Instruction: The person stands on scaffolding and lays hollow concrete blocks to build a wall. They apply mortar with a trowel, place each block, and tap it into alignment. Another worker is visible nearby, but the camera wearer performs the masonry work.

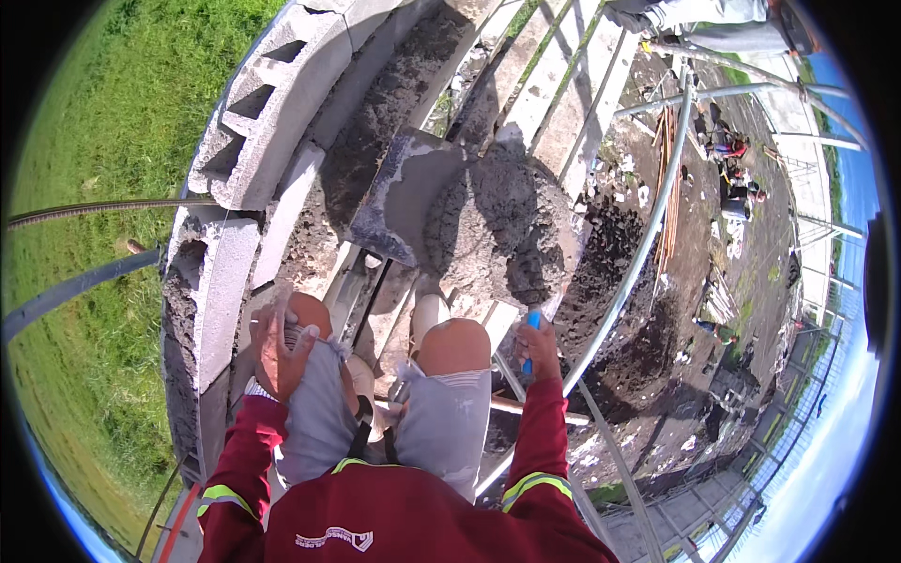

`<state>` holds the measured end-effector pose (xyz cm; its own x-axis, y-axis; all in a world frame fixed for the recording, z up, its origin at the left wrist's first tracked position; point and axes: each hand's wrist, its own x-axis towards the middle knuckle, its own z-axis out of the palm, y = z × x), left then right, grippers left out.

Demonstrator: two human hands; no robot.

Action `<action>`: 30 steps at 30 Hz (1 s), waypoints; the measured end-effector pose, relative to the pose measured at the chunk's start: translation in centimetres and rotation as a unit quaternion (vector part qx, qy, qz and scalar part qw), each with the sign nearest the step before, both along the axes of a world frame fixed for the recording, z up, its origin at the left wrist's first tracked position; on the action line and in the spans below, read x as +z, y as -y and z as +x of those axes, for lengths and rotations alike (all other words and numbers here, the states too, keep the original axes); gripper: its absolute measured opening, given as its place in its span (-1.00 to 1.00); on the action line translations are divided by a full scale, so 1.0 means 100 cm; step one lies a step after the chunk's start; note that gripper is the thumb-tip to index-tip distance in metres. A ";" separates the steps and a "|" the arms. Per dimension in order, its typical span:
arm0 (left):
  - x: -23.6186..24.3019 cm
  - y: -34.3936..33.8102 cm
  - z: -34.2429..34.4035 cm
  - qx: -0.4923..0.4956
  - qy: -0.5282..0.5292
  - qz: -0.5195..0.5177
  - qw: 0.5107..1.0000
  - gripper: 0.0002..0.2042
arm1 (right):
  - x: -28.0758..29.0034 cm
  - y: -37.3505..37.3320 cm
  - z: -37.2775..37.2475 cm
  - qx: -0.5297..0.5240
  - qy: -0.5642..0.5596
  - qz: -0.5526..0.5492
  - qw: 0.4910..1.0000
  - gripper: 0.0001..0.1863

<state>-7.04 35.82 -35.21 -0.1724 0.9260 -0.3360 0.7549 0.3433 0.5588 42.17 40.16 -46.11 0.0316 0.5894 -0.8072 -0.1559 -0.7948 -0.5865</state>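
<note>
My right hand (538, 355) grips the blue handle of a trowel (532, 322), whose blade dips into the near edge of a grey mortar pile (507, 220) and is mostly hidden in shadow. The mortar lies on a flat grey board (399, 192) set on the scaffold planks. My left hand (275, 345) rests on my left knee (308, 312), fingers spread and holding nothing. I crouch with both knees bare above grey shorts, in red sleeves with yellow bands.
A wall of hollow concrete blocks (267, 103) curves along the left, its nearest block (214, 291) beside my left knee. A metal guard rail (657, 216) runs on the right above a drop to muddy ground. Another person (713, 23) stands on the planks (563, 84) at the top.
</note>
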 end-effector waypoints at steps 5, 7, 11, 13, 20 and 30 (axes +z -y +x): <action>0.054 0.018 -0.006 -0.044 0.016 0.016 0.999 -0.21 | 0.134 -0.047 -0.010 0.188 0.088 -0.062 0.976 -0.86; 0.078 0.039 -0.012 -0.022 -0.003 0.008 1.000 -0.21 | 0.175 -0.070 -0.027 0.259 0.108 -0.113 0.953 -0.80; 0.112 0.085 -0.018 0.037 -0.046 -0.083 0.995 -0.15 | 0.241 -0.106 -0.079 0.361 -0.010 -0.094 0.928 -0.85; 0.122 0.113 -0.019 0.086 -0.023 -0.114 0.989 -0.15 | 0.263 -0.119 -0.125 0.446 -0.004 -0.114 0.888 -0.84; 0.125 0.172 0.015 0.205 0.032 -0.312 0.927 -0.08 | 0.293 -0.162 -0.319 0.625 -0.060 -0.108 0.771 -0.77; 0.139 0.270 0.110 0.290 0.107 -0.376 0.874 -0.11 | 0.215 -0.246 -0.536 0.646 0.117 0.749 0.086 -0.54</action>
<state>3.91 8.84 -21.27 -0.3985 0.2077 -0.8933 0.2375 0.9642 0.1183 -11.47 64.76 -24.63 -0.9305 -0.3392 0.1385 -0.3485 0.9360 -0.0488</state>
